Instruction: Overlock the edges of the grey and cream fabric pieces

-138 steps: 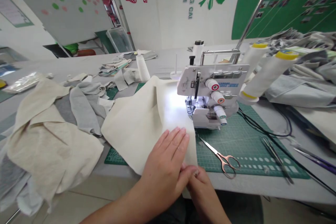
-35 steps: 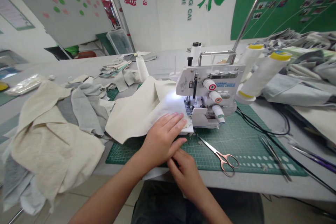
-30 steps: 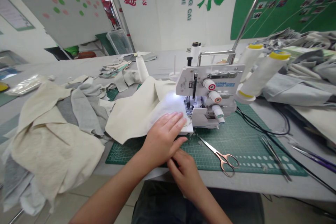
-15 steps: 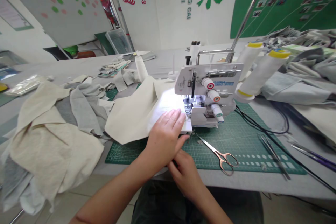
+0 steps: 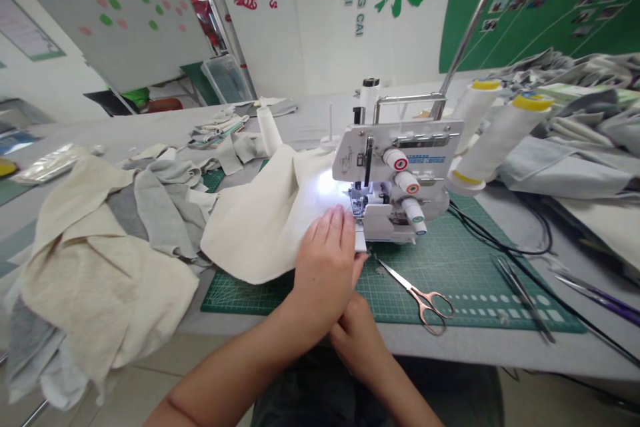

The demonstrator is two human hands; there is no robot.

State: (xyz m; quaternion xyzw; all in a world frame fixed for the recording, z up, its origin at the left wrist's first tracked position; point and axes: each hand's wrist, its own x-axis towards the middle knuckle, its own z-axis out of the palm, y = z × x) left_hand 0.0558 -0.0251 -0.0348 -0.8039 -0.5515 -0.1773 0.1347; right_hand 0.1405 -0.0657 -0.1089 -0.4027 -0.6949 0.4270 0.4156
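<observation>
My left hand (image 5: 326, 263) lies on a cream fabric piece (image 5: 255, 220), with its fingers stretched out close together just left of the presser foot of a white overlock machine (image 5: 400, 153). The machine's lamp lights the cloth around its needle area. Below and partly behind my left hand is my right hand (image 5: 359, 333), its fingers curled in near the front edge of the machine bed. Its fingertips are hidden, and what they grip cannot be made out. The fabric spreads leftward from the machine with a raised fold in it.
Small scissors (image 5: 420, 297) and tweezers (image 5: 523, 297) lie on the green cutting mat (image 5: 480, 260). Heaped cloth (image 5: 110, 260) hangs over the table edge at left. Large thread cones (image 5: 500, 140) stand right of the machine, where black cables (image 5: 490, 237) cross the mat.
Both hands have shifted slightly right, my left one closer alongside the machine. The cream fabric's lower edge has swung a little toward me and now curves more roundly.
</observation>
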